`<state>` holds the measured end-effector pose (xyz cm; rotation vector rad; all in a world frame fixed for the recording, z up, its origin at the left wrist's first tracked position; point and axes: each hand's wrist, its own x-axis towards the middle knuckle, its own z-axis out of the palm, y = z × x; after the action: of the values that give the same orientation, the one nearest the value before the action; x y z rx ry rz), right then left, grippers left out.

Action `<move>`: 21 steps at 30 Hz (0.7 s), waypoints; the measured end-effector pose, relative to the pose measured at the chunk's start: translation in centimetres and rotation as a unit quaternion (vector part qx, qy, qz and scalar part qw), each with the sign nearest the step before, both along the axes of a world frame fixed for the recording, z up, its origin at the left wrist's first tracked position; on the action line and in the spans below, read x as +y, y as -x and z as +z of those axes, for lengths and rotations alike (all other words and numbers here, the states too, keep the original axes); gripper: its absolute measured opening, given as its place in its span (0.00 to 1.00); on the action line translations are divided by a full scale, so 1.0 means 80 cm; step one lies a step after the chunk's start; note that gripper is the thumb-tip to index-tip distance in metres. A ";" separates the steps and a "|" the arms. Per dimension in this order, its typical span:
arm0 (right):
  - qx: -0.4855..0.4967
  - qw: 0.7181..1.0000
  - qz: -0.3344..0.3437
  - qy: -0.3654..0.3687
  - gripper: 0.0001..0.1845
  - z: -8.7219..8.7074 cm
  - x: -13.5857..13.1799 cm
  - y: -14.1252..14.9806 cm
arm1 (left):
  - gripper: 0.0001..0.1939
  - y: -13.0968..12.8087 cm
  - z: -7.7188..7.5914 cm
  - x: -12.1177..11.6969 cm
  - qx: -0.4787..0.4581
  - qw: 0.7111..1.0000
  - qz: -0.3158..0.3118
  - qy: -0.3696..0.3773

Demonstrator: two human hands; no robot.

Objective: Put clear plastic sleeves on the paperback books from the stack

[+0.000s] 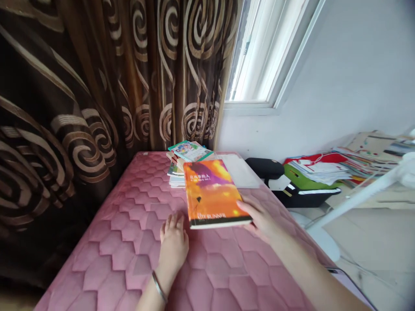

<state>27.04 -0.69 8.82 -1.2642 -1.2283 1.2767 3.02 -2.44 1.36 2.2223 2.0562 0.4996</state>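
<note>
My right hand point(261, 218) grips an orange and purple paperback book point(212, 192) by its lower right corner, thumb on the cover. The book is held above the bed, front cover up, with "Kite Runner" printed near its bottom edge. To the left of the book, my left hand point(174, 239) rests palm down, fingers stretched forward and slightly bent, holding nothing that I can see. Beneath both hands a clear plastic sheet point(223, 259) lies on the pink quilted mattress point(123, 255); its outline is faint. Behind the paperback stands a stack of books, topped by a green-edged book point(189, 151).
Another clear sheet point(241, 170) lies at the mattress's far right. A patterned brown curtain point(168, 73) hangs on the left, and a window point(259, 52) is behind. On the right are a black chair part point(264, 167), piled papers point(319, 168) and a white lamp stand point(359, 196).
</note>
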 end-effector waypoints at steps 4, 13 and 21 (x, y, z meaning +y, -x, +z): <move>-0.017 0.997 -0.013 0.074 0.17 -0.047 -0.053 -0.016 | 0.25 0.015 -0.005 0.010 0.005 1.000 -0.016 0.001; -0.320 0.923 0.151 0.151 0.21 -0.065 -0.033 -0.020 | 0.23 0.005 -0.022 0.003 0.026 0.999 -0.026 -0.005; -0.514 0.854 -0.012 0.086 0.33 -0.076 0.020 0.010 | 0.24 0.005 -0.019 0.003 0.046 0.998 -0.033 -0.003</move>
<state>26.26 0.90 2.70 -2.2209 -1.8144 0.6388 2.61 -2.22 -0.14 2.3491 2.0178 0.4057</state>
